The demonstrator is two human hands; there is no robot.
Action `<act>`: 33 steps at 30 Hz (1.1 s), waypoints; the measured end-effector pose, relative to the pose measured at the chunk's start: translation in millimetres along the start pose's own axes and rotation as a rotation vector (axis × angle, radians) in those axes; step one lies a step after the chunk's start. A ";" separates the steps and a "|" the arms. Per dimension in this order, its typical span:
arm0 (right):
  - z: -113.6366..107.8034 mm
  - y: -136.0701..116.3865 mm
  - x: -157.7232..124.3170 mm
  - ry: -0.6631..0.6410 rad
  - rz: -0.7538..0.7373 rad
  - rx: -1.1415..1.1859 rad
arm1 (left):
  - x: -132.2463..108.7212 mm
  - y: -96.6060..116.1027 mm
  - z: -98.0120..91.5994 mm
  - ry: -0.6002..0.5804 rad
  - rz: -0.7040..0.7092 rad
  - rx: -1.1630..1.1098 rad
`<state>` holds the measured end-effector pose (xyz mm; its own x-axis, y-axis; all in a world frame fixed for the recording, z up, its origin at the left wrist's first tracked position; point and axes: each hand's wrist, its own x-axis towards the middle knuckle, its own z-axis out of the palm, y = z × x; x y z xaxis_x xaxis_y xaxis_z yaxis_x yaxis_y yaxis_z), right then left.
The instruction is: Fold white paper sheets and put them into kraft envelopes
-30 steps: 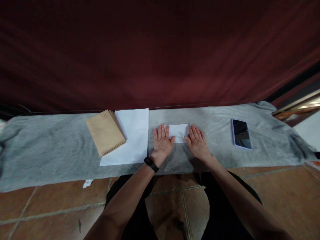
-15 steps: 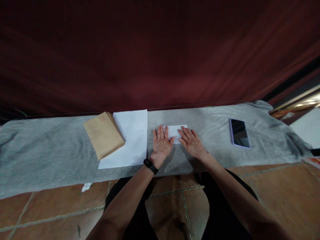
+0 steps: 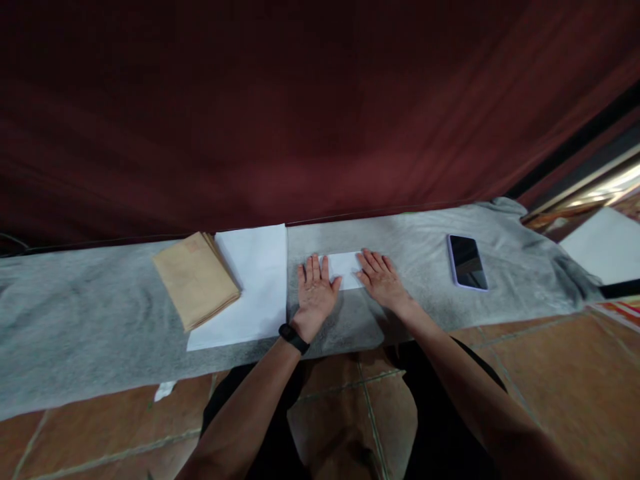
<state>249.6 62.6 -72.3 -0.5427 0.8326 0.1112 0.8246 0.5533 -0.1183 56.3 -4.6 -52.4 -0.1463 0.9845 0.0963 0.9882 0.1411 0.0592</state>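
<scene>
A small white piece of paper [image 3: 345, 268], which looks folded, lies flat on the grey cloth [image 3: 345, 333]. My left hand [image 3: 317, 290] rests palm down over its left end, fingers stretched out and thumb pointing toward the middle. Over the right end lies my right hand [image 3: 383, 280], also flat with its fingers spread. Both ends of the paper are hidden under the hands. A dark band [image 3: 294, 339] circles my left wrist. Left of that hand are large white sheets [image 3: 263, 280], partly covered by a stack of brown envelopes [image 3: 196, 280].
A phone [image 3: 467, 262] in a pale purple case lies on the cloth to the right. Behind the cloth-covered surface hangs a dark red curtain [image 3: 300, 133]. A white scrap [image 3: 165, 390] is on the tiled floor [image 3: 120, 427]. A white panel [image 3: 607, 243] stands at far right.
My view has shifted slightly, so things on the cloth sit a little farther left. My left hand has slid a bit outward along the paper; both hands stay flat on it.
</scene>
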 end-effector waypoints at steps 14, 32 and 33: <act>-4.4 -0.3 0.7 -0.011 -0.015 0.014 | -20.4 21.8 -2.1 -0.036 0.401 -0.127; -11.0 17.0 -0.7 -0.006 0.092 0.046 | -20.0 8.3 -5.0 -0.074 0.269 -0.064; -10.7 18.5 -0.7 -0.002 0.102 0.050 | -20.0 8.1 -4.7 -0.074 0.268 -0.062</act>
<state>266.9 71.9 -64.0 -0.4565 0.8847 0.0944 0.8667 0.4661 -0.1777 67.0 -23.7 -49.2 0.1254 0.9911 0.0445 0.9863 -0.1294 0.1023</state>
